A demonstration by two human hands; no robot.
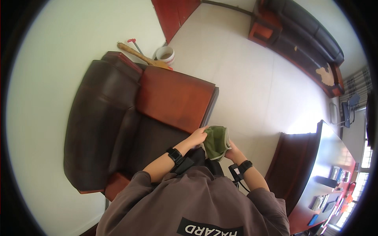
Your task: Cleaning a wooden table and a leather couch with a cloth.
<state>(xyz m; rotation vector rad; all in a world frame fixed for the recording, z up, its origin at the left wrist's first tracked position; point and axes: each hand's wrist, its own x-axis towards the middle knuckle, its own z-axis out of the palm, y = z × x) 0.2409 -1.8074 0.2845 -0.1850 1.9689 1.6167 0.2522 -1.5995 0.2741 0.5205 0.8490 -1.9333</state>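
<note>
1. Green cloth item (216,142): just below & R of frame ctr, btwn the 2 hands, in front of the torso; pale trim along its edge, looks folded or pouch-like, can't tell which.
2. L hand (199,136): pinching the cloth's upper L edge, thumb + fingers closed on it.
3. R hand (233,152): up against the cloth's R side; fingers mostly hidden behind it, so can't tell if they pinch or lie spread.
4. Wrists: black band w/ square face (175,155) on L; black band (245,166) on R, w/ a small pale-fronted box (236,172) next to it.
5. Grey-brown shirt (189,192) fills bottom ctr, dark patch on it.
6. Ctr-L: dark brown leather sofa (100,126); red-brown wooden top (177,98) beside its seat, near L hand.
7. Upper L, by the wall: white bucket (165,55), long wooden-handled tool (136,52), red-gripped rod (136,45).
8. Top: red door (177,13).
9. Upper R: 2nd dark sofa (305,47), pale worn patch on seat.
10. Lower R: glossy desk (311,175), books (336,173) etc. on it; folding chair (348,110) beyond, near R edge.
</note>
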